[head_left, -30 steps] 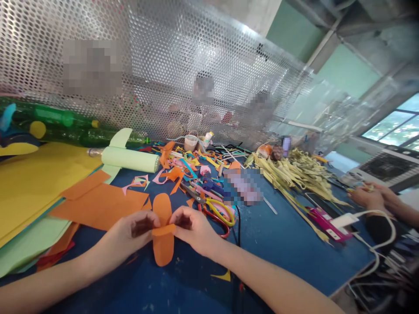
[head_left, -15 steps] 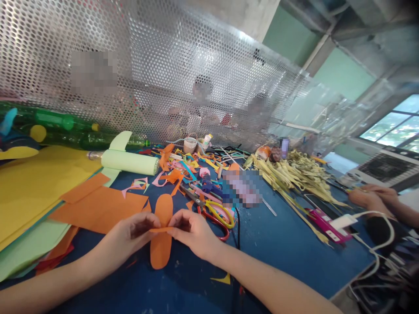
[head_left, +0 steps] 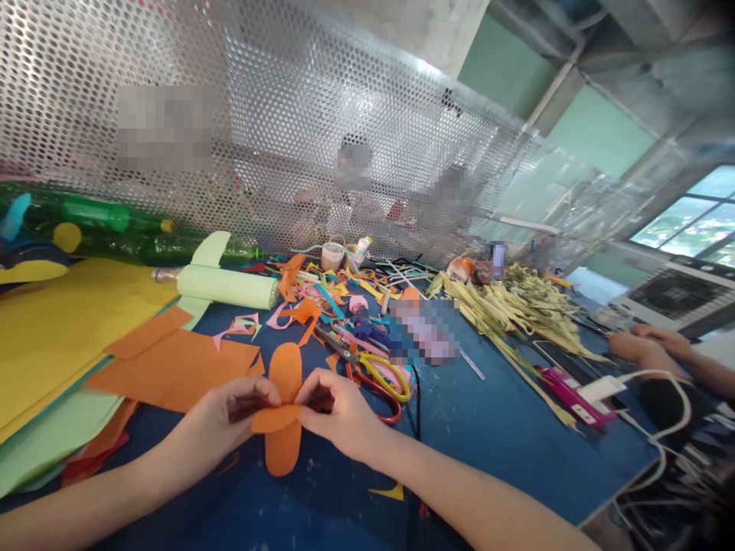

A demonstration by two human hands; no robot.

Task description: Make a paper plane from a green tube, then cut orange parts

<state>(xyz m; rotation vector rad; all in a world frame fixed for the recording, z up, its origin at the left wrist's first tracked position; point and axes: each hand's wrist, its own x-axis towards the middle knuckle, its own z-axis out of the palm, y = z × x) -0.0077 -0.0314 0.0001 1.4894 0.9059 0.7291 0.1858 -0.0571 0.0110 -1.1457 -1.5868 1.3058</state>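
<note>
An orange paper strip with rounded ends lies lengthwise in front of me on the blue table. Across its middle is a smaller orange paper piece, tilted so its broad face shows. My left hand has its fingers bent around the left side of this crosspiece. From the right, my right hand pinches the crosspiece's other end between thumb and fingers. The fingertips partly cover where the two papers meet. Just beyond my right hand lie scissors with yellow handles and a red-handled pair.
Orange sheets and yellow sheets lie left. A pale-green paper-wrapped bottle with fins rests behind them. Paper scraps and a blue glue gun are mid-table. Dry leaf strips, a pink power strip and another person's hands are right.
The small crosswise orange piece has turned from edge-on to showing its broad face, and its left end now sticks out below my left fingers. Both hands stay nearly in place.
</note>
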